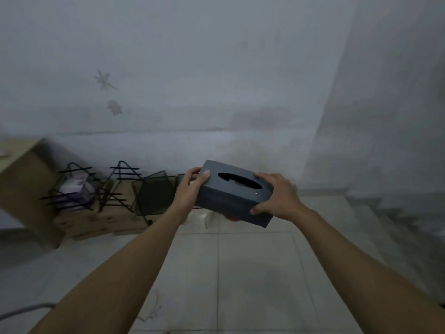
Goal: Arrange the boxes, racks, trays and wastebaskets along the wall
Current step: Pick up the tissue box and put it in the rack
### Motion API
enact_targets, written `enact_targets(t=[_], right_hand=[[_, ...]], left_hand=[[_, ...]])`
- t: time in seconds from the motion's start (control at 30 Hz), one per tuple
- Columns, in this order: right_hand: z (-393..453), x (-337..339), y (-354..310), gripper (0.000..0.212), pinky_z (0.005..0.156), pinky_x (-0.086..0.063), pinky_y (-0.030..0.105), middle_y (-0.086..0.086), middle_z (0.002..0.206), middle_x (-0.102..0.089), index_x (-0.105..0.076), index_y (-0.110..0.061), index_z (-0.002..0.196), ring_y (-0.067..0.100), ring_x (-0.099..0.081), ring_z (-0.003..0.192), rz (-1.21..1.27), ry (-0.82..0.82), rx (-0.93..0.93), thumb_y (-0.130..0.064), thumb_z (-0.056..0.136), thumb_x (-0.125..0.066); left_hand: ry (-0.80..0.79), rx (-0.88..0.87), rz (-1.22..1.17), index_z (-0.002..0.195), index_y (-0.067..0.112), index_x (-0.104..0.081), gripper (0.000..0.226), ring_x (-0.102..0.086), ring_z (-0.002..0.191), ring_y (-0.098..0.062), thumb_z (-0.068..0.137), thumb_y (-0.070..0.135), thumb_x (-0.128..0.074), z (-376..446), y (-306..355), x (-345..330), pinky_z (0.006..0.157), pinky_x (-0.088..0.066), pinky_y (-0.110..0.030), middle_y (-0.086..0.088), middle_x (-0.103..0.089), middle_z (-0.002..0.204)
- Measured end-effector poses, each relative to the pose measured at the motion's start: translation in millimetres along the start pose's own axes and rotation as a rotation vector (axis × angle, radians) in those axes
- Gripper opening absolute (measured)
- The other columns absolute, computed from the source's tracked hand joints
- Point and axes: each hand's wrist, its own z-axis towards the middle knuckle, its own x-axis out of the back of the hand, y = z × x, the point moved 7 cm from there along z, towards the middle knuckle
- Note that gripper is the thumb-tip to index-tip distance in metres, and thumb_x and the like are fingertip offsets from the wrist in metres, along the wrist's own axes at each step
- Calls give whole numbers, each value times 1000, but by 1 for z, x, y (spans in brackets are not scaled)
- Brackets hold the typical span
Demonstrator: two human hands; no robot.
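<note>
Forearms enter from the near edge over pale floor tiles [255,273], both reaching toward the far wall [192,68]. Left hand [190,189] grips the left end of a dark grey tissue box [237,192], thumb on the top face, fingers wrapped round the end; right hand [277,197] grips the right end, thumb on the near side, fingers over the top. Box held in the air, tilted, oval slot up, above the floor near the wall's base. Step in hand, judged: carrying this box to its place in the row. Further left along the wall: a dark mesh wastebasket [154,196], a black wire rack [120,184], a second wire rack [72,186] holding something purple and white, both racks apparently on low cardboard boxes [101,222], and a tall cardboard box [26,186] leaning at the far left. Next move likely calls for lowering the box to the floor right of the wastebasket, long side to the wall, then letting go with both hands. Hidden or unclear: an orange patch and a white object under the held box cannot be identified; frame is dim and blurred; rack contents illegible; whether the wastebasket touches the wall cannot be told
</note>
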Motion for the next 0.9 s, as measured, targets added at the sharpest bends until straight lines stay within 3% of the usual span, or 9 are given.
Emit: enact_targets(t=[0.13, 0.23, 0.37, 0.47, 0.67, 0.77, 0.9], right_hand=[[36, -60, -57, 111, 103, -44, 43, -4, 136, -42, -42, -37, 142, 21, -39, 125, -19, -81, 79, -43, 43, -92], [63, -109, -101, 112, 105, -41, 44, -3, 138, -40, -39, -37, 142, 23, -35, 128, -34, -142, 137, -47, 44, -90], [104, -165, -154, 110, 104, -38, 42, -1, 136, -38, -35, -36, 146, 23, -32, 128, -72, -192, 169, -46, 50, -89], [136, -198, -189, 110, 105, -38, 42, -2, 137, -36, -35, -34, 146, 22, -32, 128, -99, -210, 200, -47, 51, -87], [185, -260, -243, 111, 107, -38, 43, -3, 138, -38, -35, -31, 146, 18, -31, 130, -119, -226, 241, -50, 49, -85], [205, -290, -261, 112, 106, -39, 40, -3, 134, -39, -36, -30, 146, 17, -33, 126, -122, -229, 262, -52, 48, -85], [243, -322, -281, 110, 98, -41, 33, -3, 129, -39, -36, -30, 145, 14, -35, 120, -134, -242, 283, -49, 48, -87]], left_hand=[[84, 59, 22, 128, 31, -53, 40, -55, 103, -19, 91, 45, -61, 16, -20, 83, 85, -52, -44, 2, -55, 118], [138, 77, 11, 128, 30, -56, 39, -56, 103, -21, 91, 41, -62, 31, -35, 148, 78, -48, -38, 1, -58, 118], [161, 97, -17, 121, 34, -60, 32, -57, 104, -26, 90, 41, -62, 63, -55, 223, 82, -49, -45, -1, -60, 119], [170, 115, -40, 122, 33, -59, 31, -57, 104, -26, 91, 40, -61, 89, -66, 269, 77, -47, -40, -2, -59, 119], [163, 143, -35, 127, 31, -55, 34, -57, 103, -23, 94, 36, -58, 135, -82, 345, 79, -47, -40, 0, -58, 118], [164, 143, -48, 118, 36, -56, 22, -56, 101, -22, 96, 32, -56, 154, -88, 372, 73, -44, -33, 0, -57, 115], [208, 162, -82, 110, 40, -57, 18, -56, 102, -23, 96, 29, -57, 186, -102, 405, 78, -43, -36, 3, -58, 113]])
